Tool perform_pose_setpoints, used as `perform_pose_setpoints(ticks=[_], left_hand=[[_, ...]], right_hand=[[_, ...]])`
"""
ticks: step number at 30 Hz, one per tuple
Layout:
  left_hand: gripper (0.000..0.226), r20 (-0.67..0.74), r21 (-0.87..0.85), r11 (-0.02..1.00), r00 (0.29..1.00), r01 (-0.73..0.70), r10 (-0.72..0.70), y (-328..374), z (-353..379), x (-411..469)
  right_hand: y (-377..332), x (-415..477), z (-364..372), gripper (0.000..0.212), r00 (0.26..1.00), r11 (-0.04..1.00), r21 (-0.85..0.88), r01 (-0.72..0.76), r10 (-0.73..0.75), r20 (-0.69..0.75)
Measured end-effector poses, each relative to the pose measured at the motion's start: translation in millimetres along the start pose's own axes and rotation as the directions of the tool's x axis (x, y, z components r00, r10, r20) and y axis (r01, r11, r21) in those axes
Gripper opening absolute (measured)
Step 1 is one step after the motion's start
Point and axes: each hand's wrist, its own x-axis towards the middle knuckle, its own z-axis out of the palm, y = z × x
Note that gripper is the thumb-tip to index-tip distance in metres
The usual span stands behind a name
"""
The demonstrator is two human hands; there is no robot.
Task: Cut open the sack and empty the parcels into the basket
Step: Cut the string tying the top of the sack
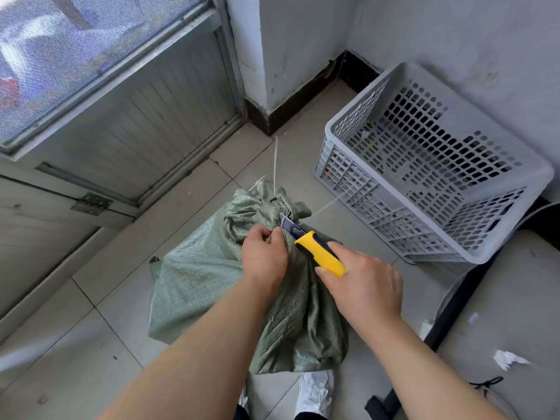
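head view: my left hand (264, 253) pinches the bunched neck of the green sack (218, 286) on the floor. my right hand (363, 286) is clenched around the yellow knife (318, 251), blade at the tied knot. the grey basket (342, 122) sits at two o'clock, near the sack.

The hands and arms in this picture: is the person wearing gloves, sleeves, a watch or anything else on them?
Nothing is worn on them. The left hand and the right hand are bare, with no gloves, and no rings or watch show. Both forearms are uncovered right down to the bottom edge of the picture, so no sleeve is in view. The fingernails that show are short and unpainted.
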Motion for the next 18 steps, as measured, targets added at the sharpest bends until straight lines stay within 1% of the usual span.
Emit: perform_pose_setpoints(ticks=[2,5,7,9,12,14,16,18], left_hand=[[0.032,-0.019,-0.007,1.0,1.0,0.012,-0.012,-2.4,-0.4,-1.3],[0.031,-0.049,0.027,1.0,0.999,0.001,0.0,-3.5,-4.2,2.5],[0.029,-0.051,0.066,0.998,0.999,-0.01,0.014,-1.6,-6.8,8.4],[0.027,-0.031,0.099,0.995,0.999,-0.029,0.033,1.5,-7.8,13.7],[0.025,-0.014,0.172,0.981,0.995,-0.095,0.099,3.2,-4.6,10.3],[0.027,-0.026,0.183,0.975,0.991,-0.123,0.13,0.0,1.1,1.3],[0.027,-0.058,0.177,0.977,0.989,-0.122,0.134,-3.7,3.1,-2.4],[0.024,-0.072,0.194,0.972,0.986,-0.135,0.152,-4.5,-0.3,0.8]], right_hand=[[-4.2,6.6,-0.4,0.04,0.999,1.0,-0.019,0.021,-0.021,0.028],[-11.2,12.2,-0.7,0.032,0.998,0.998,-0.04,0.043,-0.041,0.05],[-11.9,10.7,-0.1,0.033,0.998,0.998,-0.034,0.044,-0.043,0.039],[-8.3,7.6,-0.6,0.039,0.999,0.999,-0.02,0.032,-0.031,0.018],[-2.3,4.3,-3.0,0.046,1.0,1.0,0.005,0.0,0.0,0.018],[-2.0,7.1,-3.2,0.04,1.0,1.0,-0.005,0.003,-0.003,0.028],[-6.2,11.4,-2.7,0.035,0.998,0.999,-0.036,0.027,-0.025,0.05],[-10.4,14.3,-2.5,0.033,0.997,0.998,-0.052,0.043,-0.04,0.066]])
